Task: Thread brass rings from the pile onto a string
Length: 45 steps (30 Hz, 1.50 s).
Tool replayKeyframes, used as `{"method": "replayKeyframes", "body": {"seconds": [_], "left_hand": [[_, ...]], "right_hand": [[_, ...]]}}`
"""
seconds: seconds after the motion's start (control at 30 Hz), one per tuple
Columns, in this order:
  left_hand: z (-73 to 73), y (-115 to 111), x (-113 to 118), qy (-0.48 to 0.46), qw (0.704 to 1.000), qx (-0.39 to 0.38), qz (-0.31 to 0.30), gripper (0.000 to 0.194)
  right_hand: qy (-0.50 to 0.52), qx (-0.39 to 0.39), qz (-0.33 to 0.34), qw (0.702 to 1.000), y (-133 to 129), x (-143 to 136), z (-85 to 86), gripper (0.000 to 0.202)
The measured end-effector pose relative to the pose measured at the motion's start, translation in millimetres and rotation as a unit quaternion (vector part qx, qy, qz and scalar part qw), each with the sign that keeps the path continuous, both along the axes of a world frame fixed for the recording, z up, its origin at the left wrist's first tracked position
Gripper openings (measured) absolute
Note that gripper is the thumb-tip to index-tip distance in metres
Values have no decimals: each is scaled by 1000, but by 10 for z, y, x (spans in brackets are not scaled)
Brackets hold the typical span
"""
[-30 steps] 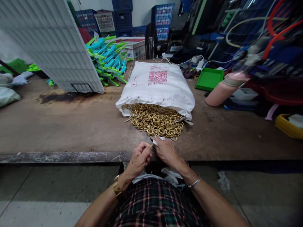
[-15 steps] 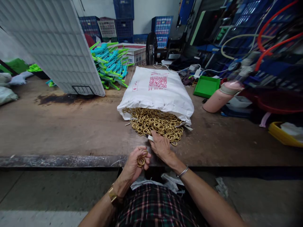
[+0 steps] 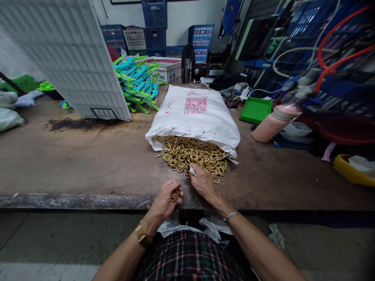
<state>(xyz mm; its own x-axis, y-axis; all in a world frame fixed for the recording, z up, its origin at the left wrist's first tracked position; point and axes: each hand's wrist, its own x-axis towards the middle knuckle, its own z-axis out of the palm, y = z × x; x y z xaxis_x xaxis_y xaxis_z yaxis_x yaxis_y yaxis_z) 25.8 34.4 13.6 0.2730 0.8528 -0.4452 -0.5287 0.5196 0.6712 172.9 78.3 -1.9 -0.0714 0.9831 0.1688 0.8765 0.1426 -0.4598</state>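
Head view: the left hand [image 3: 165,197] has its grip curled around a few brass-coloured rings [image 3: 175,194], seemingly picked out; most remain in the heap [image 3: 195,153] spilling from the white sack [image 3: 175,117] onto the bench [image 3: 88,164]. The right hand [image 3: 204,182] pinches a small white item [image 3: 192,171] at the heap's edge.

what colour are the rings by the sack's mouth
The rings are brassy gold, seen best in the head view.
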Motion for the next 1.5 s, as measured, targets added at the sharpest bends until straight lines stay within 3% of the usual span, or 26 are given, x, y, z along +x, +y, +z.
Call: {"method": "replayKeyframes", "body": {"seconds": [0.23,0.43,0.6,0.8,1.03,1.13,1.33,1.5], "left_hand": [[-52,143,91,127,989,78,16,29],[-55,229,144,247,959,137,13,34],[-14,276,178,298,938,178,0,33],[10,296,190,293,939,181,-4,20],[2,233,186,290,931,223,11,20],[-4,210,169,281,941,188,-19,23],[-31,149,95,240,959,135,-64,31],[19,22,38,180,976,114,-46,34]], "right_hand": [[63,27,1,998,-16,60,-70,21],[144,31,38,988,-36,75,-126,19],[205,10,59,977,-79,71,-67,18],[268,-35,59,961,-118,7,51,18],[390,-157,15,907,-49,-52,-5,32],[434,-185,18,882,-43,-61,-42,33],[396,-115,24,911,-101,-123,-4,22],[401,-139,76,902,-174,-149,89,24]]}}
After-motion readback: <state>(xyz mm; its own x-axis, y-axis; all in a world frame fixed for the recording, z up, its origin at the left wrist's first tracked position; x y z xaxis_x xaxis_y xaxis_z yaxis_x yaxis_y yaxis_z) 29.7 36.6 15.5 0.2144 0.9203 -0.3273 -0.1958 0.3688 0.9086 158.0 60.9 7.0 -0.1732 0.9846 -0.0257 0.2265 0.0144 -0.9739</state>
